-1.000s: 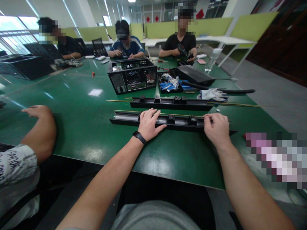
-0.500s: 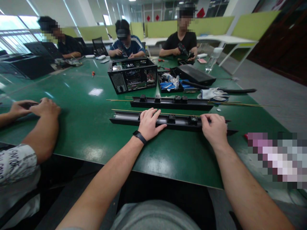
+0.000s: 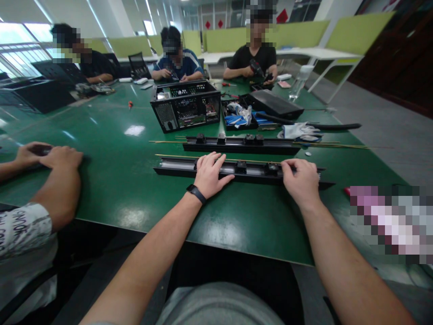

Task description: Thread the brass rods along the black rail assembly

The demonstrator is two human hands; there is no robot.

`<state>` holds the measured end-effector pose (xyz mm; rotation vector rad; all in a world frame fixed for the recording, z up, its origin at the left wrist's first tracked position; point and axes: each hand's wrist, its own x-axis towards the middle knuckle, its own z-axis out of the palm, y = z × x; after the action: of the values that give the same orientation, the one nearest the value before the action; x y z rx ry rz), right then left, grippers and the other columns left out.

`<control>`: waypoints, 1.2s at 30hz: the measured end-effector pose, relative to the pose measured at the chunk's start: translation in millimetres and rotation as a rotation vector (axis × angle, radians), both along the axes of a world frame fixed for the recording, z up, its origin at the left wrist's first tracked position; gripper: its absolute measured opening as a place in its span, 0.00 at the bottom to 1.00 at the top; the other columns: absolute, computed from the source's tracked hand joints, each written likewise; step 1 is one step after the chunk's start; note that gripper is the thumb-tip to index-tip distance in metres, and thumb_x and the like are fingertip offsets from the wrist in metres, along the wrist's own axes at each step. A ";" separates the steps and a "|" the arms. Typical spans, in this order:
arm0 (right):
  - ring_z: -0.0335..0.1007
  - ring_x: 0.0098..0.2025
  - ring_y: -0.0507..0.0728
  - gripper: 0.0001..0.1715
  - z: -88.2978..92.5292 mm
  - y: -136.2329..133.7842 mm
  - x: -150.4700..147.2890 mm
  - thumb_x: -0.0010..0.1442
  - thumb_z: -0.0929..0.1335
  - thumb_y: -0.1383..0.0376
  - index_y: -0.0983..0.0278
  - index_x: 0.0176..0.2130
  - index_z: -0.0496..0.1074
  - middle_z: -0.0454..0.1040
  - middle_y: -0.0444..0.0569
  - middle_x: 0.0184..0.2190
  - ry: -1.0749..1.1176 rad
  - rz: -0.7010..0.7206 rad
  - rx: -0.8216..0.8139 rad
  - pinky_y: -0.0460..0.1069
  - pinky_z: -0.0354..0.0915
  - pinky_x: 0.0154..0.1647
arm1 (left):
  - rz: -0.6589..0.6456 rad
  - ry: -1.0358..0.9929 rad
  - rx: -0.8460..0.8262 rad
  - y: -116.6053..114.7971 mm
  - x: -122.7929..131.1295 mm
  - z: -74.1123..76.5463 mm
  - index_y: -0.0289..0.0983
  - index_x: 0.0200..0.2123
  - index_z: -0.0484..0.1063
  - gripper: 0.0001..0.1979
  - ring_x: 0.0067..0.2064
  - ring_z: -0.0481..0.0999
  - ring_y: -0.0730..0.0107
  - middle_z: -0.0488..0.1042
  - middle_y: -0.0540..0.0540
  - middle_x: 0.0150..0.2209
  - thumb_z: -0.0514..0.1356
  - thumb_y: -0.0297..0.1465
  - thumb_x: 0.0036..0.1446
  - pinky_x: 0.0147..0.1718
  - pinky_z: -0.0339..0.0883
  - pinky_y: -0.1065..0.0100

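Note:
A long black channel (image 3: pixel 179 174) with a pale strip inside lies across the green table in front of me. My left hand (image 3: pixel 211 170) rests on it left of the middle, fingers stretched and thumb out along the near wall. A thin brass-coloured rod (image 3: pixel 176 156) runs along the channel's far edge. At the right part, my right hand (image 3: pixel 300 177) is closed in a pinch around the rod's right end; the fingertips partly hide the contact. Between my hands, small black blocks (image 3: pixel 241 167) sit in the channel. Its right end is partly covered by my right hand.
Behind it lies a second black channel (image 3: pixel 237 147) with thin rods (image 3: pixel 338 145) beside it. Farther back are an open computer case (image 3: pixel 189 116), gloves (image 3: pixel 301 131) and a clear bottle (image 3: pixel 301 83). At left, a co-worker's hands (image 3: pixel 62 155) hold a small dark object.
My right hand and the rod have shifted very slightly left. My left hand stays in place on the channel.

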<state>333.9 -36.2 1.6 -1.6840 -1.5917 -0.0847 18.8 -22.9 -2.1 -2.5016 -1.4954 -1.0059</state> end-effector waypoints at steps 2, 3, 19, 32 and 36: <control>0.69 0.46 0.65 0.10 3.0 0.2 8.5 0.65 0.66 0.59 0.60 0.34 0.73 0.78 0.58 0.40 0.003 -0.077 -0.036 0.60 0.62 0.57 | 0.002 0.001 -0.001 -0.2 -0.4 1.1 0.37 0.67 0.72 0.34 0.72 0.68 0.44 0.74 0.33 0.66 0.71 0.45 0.62 0.71 0.55 0.45; 0.68 0.46 0.65 0.09 4.7 0.4 13.9 0.64 0.65 0.60 0.60 0.34 0.72 0.78 0.58 0.39 0.005 -0.132 -0.062 0.60 0.61 0.57 | 0.005 0.002 -0.003 -0.3 -0.6 1.5 0.38 0.67 0.72 0.34 0.72 0.68 0.43 0.74 0.33 0.66 0.71 0.46 0.62 0.71 0.55 0.45; 0.69 0.56 0.69 0.19 1.6 16.9 83.7 0.67 0.60 0.68 0.65 0.51 0.75 0.74 0.65 0.52 0.399 -0.894 -0.214 0.62 0.61 0.59 | 0.002 -0.004 -0.014 -0.5 -8.1 0.8 0.38 0.67 0.72 0.34 0.71 0.68 0.43 0.74 0.34 0.66 0.71 0.45 0.62 0.71 0.55 0.44; 0.69 0.63 0.70 0.14 1.1 19.4 83.3 0.66 0.61 0.73 0.62 0.46 0.72 0.72 0.65 0.57 0.508 -0.990 -0.120 0.63 0.61 0.66 | -0.015 -0.011 0.007 0.3 -11.4 -0.4 0.37 0.66 0.72 0.34 0.71 0.69 0.43 0.75 0.33 0.65 0.72 0.45 0.62 0.71 0.56 0.45; 0.70 0.63 0.68 0.11 -2.5 20.7 87.1 0.69 0.60 0.72 0.60 0.46 0.68 0.70 0.63 0.57 0.528 -1.031 -0.096 0.63 0.63 0.66 | -0.015 -0.007 0.009 0.5 -12.3 -1.3 0.37 0.66 0.72 0.34 0.71 0.69 0.44 0.75 0.33 0.66 0.72 0.46 0.63 0.71 0.56 0.45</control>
<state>421.0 -15.5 -0.9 -2.2042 -0.2559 -0.0694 6.5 -22.5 -3.5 -2.5092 -1.4732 -1.0225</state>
